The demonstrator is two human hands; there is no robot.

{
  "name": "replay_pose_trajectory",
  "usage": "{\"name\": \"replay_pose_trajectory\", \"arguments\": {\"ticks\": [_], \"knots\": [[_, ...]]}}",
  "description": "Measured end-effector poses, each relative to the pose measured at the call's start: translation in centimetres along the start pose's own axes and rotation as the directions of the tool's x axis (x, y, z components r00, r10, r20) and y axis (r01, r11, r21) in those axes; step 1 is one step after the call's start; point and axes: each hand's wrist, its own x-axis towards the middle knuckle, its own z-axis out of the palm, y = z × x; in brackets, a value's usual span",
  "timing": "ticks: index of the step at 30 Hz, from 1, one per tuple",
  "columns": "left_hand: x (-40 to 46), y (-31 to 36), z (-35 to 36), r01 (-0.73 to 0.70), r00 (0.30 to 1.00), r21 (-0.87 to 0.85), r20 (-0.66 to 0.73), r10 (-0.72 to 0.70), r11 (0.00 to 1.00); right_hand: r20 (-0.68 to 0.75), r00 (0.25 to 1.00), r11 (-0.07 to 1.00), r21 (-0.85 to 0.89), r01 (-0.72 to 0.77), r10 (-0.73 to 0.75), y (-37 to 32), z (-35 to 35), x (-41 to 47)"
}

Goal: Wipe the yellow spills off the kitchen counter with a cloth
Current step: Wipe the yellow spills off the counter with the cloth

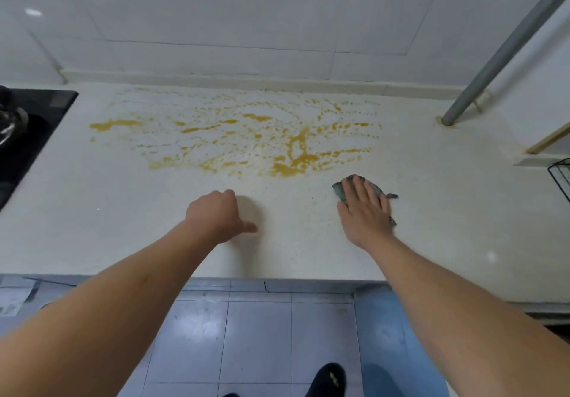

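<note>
Spill-streaked counter [92, 211], right hand [365, 211] flat on cloth [342, 187]

- Yellow spills [234, 134]: puddles and smeared droplets spread wide over the pale speckled counter [108, 211], just beyond both hands.
- Cloth [347, 185]: small, grey-green, patterned, lying flat on the counter under the right hand [365, 211], its edges showing past the fingers.

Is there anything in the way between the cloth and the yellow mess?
No, nothing visible. The right hand presses flat on the cloth, and only bare counter lies between it and the nearest yellow spills just beyond.
</note>
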Motion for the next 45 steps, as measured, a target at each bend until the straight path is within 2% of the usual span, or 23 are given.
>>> {"name": "replay_pose_trajectory", "arguments": {"ticks": [2, 4, 8, 11, 13, 16, 18, 21, 25, 27, 32, 35, 37, 39, 42, 45], "knots": [[0.3, -2.0, 0.8, 0.139, 0.984, -0.031, 0.117, -0.135, 0.990, 0.011, 0.999, 0.999, 0.001, -0.037, 0.037, -2.7, 0.3, 0.2], [0.2, -2.8, 1.6, 0.165, 0.971, -0.056, 0.183, -0.152, 0.985, 0.052, 0.999, 1.000, -0.002, 0.006, -0.006, -5.4, 0.4, 0.2], [-0.3, -2.4, 1.9, 0.172, 0.976, -0.145, 0.161, -0.148, 0.974, 0.045, 0.994, 0.995, -0.004, 0.104, -0.104, -12.0, 1.0, -0.3], [-0.4, -2.1, 1.6, 0.189, 0.971, -0.161, 0.174, -0.161, 0.969, 0.053, 0.970, 0.971, 0.010, 0.237, -0.237, -16.3, 1.7, -1.0], [-0.5, -2.1, 1.5, 0.195, 0.968, -0.173, 0.190, -0.162, 0.965, 0.082, 0.943, 0.946, 0.018, 0.324, -0.324, -17.0, 1.7, -1.6], [-0.5, -2.0, 1.3, 0.194, 0.968, -0.190, 0.194, -0.157, 0.963, 0.108, 0.905, 0.910, -0.001, 0.415, -0.412, -13.8, 1.6, -2.9], [-0.4, -2.0, 1.3, 0.193, 0.968, -0.211, 0.202, -0.150, 0.958, 0.107, 0.927, 0.931, -0.025, 0.363, -0.359, -10.1, 1.5, -3.4], [-0.2, -2.1, 1.2, 0.193, 0.966, -0.217, 0.213, -0.147, 0.957, 0.094, 0.985, 0.988, -0.030, 0.149, -0.146, -5.2, 0.9, -3.3], [-0.1, -1.9, 1.1, 0.205, 0.963, -0.206, 0.218, -0.160, 0.957, 0.040, 0.995, 0.996, -0.001, -0.092, 0.092, -5.7, 1.0, -2.3], [0.0, -1.8, 1.2, 0.207, 0.962, -0.202, 0.219, -0.162, 0.957, 0.018, 0.997, 0.997, 0.013, -0.074, 0.074, -8.4, 1.3, -2.2], [0.3, -1.7, 1.4, 0.222, 0.960, -0.178, 0.214, -0.182, 0.959, 0.044, 0.978, 0.979, 0.036, 0.203, -0.204, -15.6, 1.9, -2.9], [0.1, -1.3, 1.2, 0.257, 0.947, -0.136, 0.233, -0.221, 0.957, 0.076, 0.931, 0.934, 0.036, 0.355, -0.357, -15.5, 2.2, -3.6], [0.2, -0.1, 0.6, 0.254, 0.947, -0.095, 0.227, -0.228, 0.962, 0.077, 0.915, 0.918, 0.019, 0.397, -0.397, -13.1, 2.0, -3.8], [0.5, 1.7, 0.0, 0.215, 0.966, -0.173, 0.183, -0.183, 0.961, 0.062, 0.933, 0.935, 0.006, 0.355, -0.354, -9.9, 1.8, -3.8], [1.3, 4.7, -0.6, 0.170, 0.983, -0.339, 0.123, -0.136, 0.925, 0.050, 0.975, 0.977, 0.014, 0.215, -0.215, -4.6, 1.2, -3.5], [2.4, 6.5, -0.5, 0.236, 0.965, -0.310, 0.187, -0.184, 0.921, 0.040, 0.996, 0.997, 0.006, 0.080, -0.080, 0.6, 0.1, -2.5]]}}
